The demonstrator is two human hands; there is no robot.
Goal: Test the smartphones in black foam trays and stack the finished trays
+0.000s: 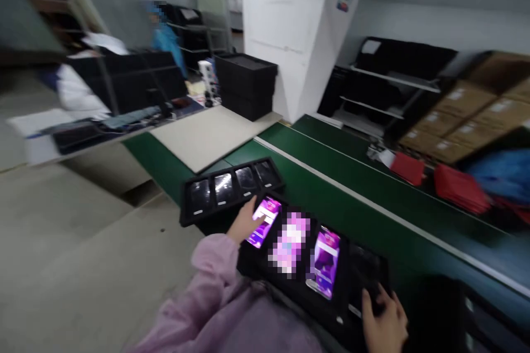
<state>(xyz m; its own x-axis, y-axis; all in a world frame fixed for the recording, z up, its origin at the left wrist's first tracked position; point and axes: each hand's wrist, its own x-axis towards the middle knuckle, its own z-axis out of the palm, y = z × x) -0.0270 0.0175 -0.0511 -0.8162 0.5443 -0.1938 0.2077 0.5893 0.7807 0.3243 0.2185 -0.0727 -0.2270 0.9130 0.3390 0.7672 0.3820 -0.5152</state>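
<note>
Just in front of my body is a black tray [281, 287] with phones in its slots. The leftmost phone [264, 223] has a lit pink and purple screen. My left hand [244, 222] reaches over its left edge, fingers apart, one finger against the screen. The second phone [290, 242] is lit too, its screen blurred out. Bright purple also shows on the third phone [324, 262]. In the rightmost slot lies a dark phone [363, 271]. My right hand [384, 317] is bent around its lower right part, thumb and fingers on it; the exact grip is partly hidden.
A second black tray [207, 218] with dark-screened phones lies beyond, left. The green belt [323, 198] runs diagonally past a pale board [211, 135] and stacked black bins [246, 85]. Red bundles [459, 187] lie at right. A person in blue [169, 41] is in the background.
</note>
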